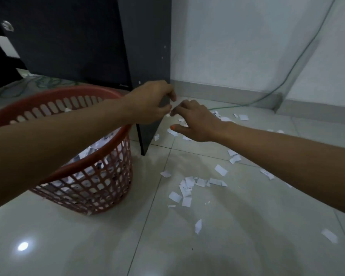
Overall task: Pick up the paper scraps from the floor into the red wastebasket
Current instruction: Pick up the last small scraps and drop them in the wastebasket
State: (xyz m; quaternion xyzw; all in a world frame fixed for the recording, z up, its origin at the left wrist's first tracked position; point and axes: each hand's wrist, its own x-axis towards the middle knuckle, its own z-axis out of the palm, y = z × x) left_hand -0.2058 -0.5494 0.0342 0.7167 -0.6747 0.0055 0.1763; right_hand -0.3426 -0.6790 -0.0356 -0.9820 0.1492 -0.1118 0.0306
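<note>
The red wastebasket (100,188) stands on the tiled floor at the left, holding several white paper scraps. My left forearm reaches across its rim. My left hand (151,102) hovers just beyond the basket in front of the dark panel, its curled fingers and thumb pinching a small white scrap (168,115). My right hand (197,122) is just to its right above the floor, fingertips nearly touching the left hand's, thumb spread apart and holding nothing. Several paper scraps (187,186) lie scattered on the tiles below and right of my hands.
A dark desk panel (147,46) stands on the floor behind my hands, its lower corner beside the basket. A green cable (267,96) runs down the white wall and along the skirting. More scraps lie near the wall (243,117) and at the right (330,235).
</note>
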